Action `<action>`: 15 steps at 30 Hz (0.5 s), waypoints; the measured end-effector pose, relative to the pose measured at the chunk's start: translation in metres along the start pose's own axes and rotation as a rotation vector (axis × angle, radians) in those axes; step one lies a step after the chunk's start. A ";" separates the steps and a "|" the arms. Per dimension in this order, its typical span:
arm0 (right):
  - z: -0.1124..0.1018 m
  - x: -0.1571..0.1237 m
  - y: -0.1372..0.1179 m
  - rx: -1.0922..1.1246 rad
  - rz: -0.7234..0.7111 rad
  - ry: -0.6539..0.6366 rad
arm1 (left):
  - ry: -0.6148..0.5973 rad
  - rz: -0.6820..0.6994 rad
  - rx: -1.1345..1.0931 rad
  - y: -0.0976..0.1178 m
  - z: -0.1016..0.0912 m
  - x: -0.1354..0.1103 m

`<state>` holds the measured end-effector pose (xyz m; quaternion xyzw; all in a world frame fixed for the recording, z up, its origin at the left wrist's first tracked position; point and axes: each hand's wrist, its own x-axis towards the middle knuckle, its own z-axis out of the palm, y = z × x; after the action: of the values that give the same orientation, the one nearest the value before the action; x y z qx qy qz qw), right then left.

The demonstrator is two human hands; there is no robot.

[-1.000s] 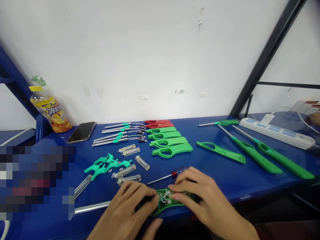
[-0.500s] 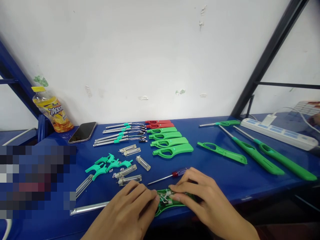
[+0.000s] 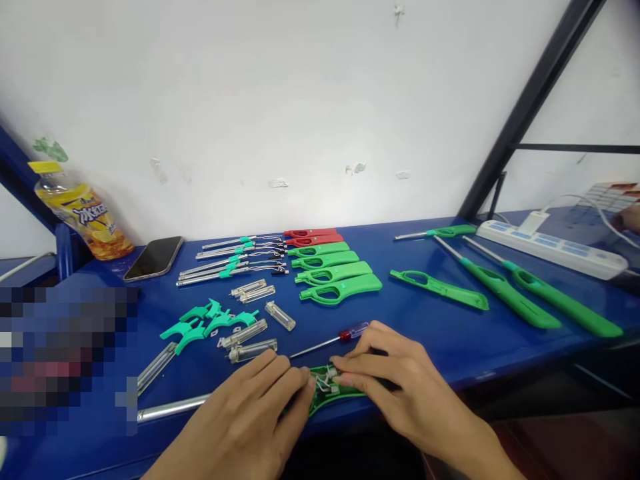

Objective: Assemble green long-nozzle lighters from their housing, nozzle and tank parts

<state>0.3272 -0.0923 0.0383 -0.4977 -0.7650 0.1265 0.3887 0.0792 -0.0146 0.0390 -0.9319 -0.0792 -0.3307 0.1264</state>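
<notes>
An opened green lighter shell (image 3: pixel 327 401) lies at the table's front edge, with white wires (image 3: pixel 323 383) and a small black-and-silver part inside. My left hand (image 3: pixel 255 407) is closed around its front end, where a metal lighter tube (image 3: pixel 173 408) sticks out to the left. The thumb and fingers of my right hand (image 3: pixel 395 380) pinch a small pale fitting (image 3: pixel 333 372) in the shell; the handle end is mostly hidden under this hand. Just beyond lies a screwdriver (image 3: pixel 345 335) with a red and clear handle. Several clear fuel tanks (image 3: pixel 254 350) rest beyond my left hand.
Teal triggers (image 3: pixel 193 330), metal tubes with wires (image 3: pixel 215 273), and green and red shells (image 3: pixel 345 288) lie in groups farther back. Green lighters (image 3: pixel 515 297) and a power strip (image 3: pixel 550 250) are on the right. A phone (image 3: pixel 154 259) and drink bottle (image 3: pixel 83 213) stand left.
The view has shifted slightly, so most things sit a little higher and farther left. Both hands keep nearly the same hold on the shell and the fitting.
</notes>
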 end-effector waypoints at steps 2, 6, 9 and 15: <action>0.000 0.000 0.000 -0.003 -0.011 -0.003 | -0.007 0.003 0.006 0.001 -0.003 0.005; -0.002 0.000 0.001 0.012 0.021 0.008 | -0.003 0.002 0.066 0.004 -0.011 0.016; -0.003 0.000 0.001 0.015 0.035 0.003 | -0.033 0.019 0.104 0.006 -0.015 0.020; -0.003 -0.002 0.001 0.018 0.034 0.004 | -0.104 -0.121 -0.042 0.009 -0.011 0.010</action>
<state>0.3301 -0.0945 0.0384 -0.5074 -0.7545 0.1389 0.3925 0.0823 -0.0261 0.0520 -0.9438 -0.1348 -0.2904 0.0826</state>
